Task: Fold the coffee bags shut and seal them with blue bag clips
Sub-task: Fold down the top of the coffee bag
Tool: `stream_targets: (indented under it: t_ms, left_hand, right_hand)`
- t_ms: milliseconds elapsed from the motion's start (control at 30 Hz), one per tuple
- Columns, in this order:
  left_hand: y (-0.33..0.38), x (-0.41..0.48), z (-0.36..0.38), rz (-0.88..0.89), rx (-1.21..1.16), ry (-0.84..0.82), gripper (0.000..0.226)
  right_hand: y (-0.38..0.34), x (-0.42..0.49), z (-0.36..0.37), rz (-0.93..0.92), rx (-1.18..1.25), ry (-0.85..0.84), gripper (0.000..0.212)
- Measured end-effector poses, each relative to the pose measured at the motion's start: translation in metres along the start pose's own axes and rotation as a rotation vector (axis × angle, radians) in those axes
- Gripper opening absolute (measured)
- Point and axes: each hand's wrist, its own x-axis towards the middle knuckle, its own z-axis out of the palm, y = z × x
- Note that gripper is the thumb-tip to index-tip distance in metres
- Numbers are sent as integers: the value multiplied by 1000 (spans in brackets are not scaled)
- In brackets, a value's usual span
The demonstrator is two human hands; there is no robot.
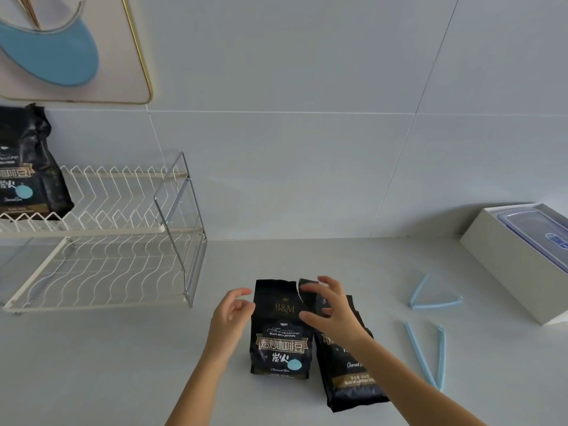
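Coffee bag (281,330) upright between hands, top unfolded. Left hand (229,315) and right hand (330,309) open, empty. Fold step starting; next: pinch top, roll down. Blue clips (425,355) right of right hand.

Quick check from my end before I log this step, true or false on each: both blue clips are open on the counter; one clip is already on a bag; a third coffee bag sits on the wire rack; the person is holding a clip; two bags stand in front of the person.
1. Both blue clips lie open on the counter: true. The far clip and the near clip each lie spread in a V.
2. One clip is already on a bag: false. Neither the left bag nor the right bag carries one.
3. A third bag sits on the wire rack: true.
4. The person holds a clip: false. The left hand and right hand are at the bag tops, with no clip.
5. Two bags stand before the person: true.
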Motion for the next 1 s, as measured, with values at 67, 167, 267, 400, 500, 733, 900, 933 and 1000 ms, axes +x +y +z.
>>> stream_targets:
  t_ms: [67,167,267,400,500,733,900,933,1000]
  left_hand:
    - [0,2,1,24,86,-78,20]
    - [-5,2,5,-9,181,-173,21]
    - [-13,0,11,-61,189,-225,26]
    - [-27,-2,15,-98,150,-246,24]
    - [-36,-6,15,-230,24,-290,36]
    - [-43,-12,22,-224,-69,-136,9]
    - [-45,-16,27,-274,-85,-164,17]
    - [-46,-16,28,-295,-80,-173,22]
    - [-47,-17,29,-336,-88,-193,35]
  right_hand:
    - [4,-1,3,19,-108,-120,43]
    - [12,-2,11,65,-192,-176,46]
    - [18,-4,15,89,-227,-173,37]
    - [25,-11,20,123,-173,-208,31]
    - [29,-15,22,119,-118,-220,21]
    - [13,-14,23,110,37,-106,15]
    - [15,-14,22,152,60,-108,18]
    - [16,-15,23,170,67,-113,16]
    - [18,-15,24,188,87,-119,16]
